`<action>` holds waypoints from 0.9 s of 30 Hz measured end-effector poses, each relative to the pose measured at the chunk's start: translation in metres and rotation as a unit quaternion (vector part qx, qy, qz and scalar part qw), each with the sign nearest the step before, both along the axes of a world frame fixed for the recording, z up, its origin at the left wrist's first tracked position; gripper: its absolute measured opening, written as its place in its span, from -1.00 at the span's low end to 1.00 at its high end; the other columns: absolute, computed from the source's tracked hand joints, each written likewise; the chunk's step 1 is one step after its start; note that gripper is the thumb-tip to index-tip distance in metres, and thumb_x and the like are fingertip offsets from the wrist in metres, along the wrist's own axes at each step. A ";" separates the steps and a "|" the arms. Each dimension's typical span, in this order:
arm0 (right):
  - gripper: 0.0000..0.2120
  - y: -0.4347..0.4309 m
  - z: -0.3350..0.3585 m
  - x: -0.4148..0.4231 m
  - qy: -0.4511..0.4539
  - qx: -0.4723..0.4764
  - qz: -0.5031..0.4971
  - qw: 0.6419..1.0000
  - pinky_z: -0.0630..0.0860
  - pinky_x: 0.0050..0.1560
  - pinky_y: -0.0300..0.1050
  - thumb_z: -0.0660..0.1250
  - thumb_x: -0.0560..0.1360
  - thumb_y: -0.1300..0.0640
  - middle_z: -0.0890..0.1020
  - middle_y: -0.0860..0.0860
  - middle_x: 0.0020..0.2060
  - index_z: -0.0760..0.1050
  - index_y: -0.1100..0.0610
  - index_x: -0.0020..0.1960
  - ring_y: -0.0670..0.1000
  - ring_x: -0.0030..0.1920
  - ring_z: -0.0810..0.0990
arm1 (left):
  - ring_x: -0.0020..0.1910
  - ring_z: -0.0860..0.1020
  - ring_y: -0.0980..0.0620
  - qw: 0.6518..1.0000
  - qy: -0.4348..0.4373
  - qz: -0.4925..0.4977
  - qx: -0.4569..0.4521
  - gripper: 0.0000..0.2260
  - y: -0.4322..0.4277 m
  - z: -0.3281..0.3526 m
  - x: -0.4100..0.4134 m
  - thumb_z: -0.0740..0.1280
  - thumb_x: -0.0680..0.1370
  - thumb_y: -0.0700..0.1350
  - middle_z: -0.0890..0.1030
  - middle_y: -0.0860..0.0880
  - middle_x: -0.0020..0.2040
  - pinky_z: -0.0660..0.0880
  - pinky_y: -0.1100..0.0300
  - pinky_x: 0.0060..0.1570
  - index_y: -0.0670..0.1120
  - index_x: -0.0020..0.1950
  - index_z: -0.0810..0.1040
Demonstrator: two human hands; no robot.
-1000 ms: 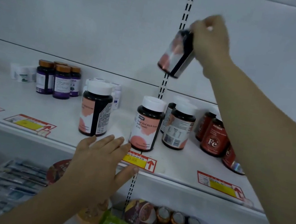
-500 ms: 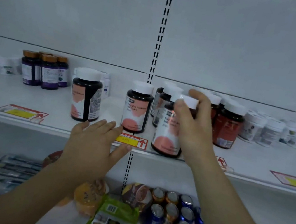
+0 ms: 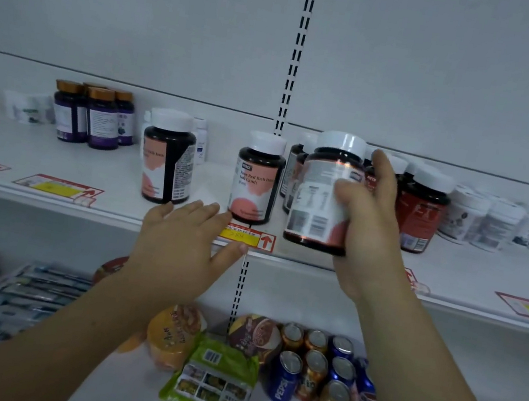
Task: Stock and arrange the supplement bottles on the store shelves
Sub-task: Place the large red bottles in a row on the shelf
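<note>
Dark white-capped supplement bottle (image 3: pixel 325 192), gripped in right hand (image 3: pixel 366 237), should land upright, label forward, beside matching bottle (image 3: pixel 256 181); left hand (image 3: pixel 179 246) lies flat.

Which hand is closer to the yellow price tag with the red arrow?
Left. The left hand lies right at the price tag; the right hand holds a bottle off to its right.

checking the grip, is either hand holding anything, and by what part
The right hand grips the pink-label bottle round the middle of its body. The left hand holds nothing.
</note>
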State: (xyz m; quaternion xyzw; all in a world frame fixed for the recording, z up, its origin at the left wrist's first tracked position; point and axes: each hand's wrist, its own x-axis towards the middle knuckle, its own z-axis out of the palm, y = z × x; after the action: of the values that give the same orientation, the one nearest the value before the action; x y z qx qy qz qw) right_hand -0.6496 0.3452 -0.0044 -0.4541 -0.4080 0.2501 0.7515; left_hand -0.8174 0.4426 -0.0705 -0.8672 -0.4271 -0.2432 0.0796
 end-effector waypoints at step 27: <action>-0.13 0.035 0.008 -0.047 -0.258 -0.043 -0.035 0.965 0.46 0.28 0.03 0.52 0.18 -0.09 0.46 -0.07 0.27 0.17 -0.30 0.38 -0.03 0.21 0.52 | 0.39 0.28 -0.03 0.869 -0.442 -0.008 -0.224 -0.07 0.054 0.051 -0.023 0.53 0.36 -0.07 0.23 -0.07 0.47 0.23 0.08 0.34 0.00 0.53 -0.03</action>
State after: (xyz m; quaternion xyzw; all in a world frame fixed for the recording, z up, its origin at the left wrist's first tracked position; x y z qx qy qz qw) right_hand -0.6971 0.3807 0.0033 -0.5490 -0.5608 0.1150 0.6090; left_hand -0.8405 0.4961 -0.0193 -0.6675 -0.4534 -0.4995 -0.3154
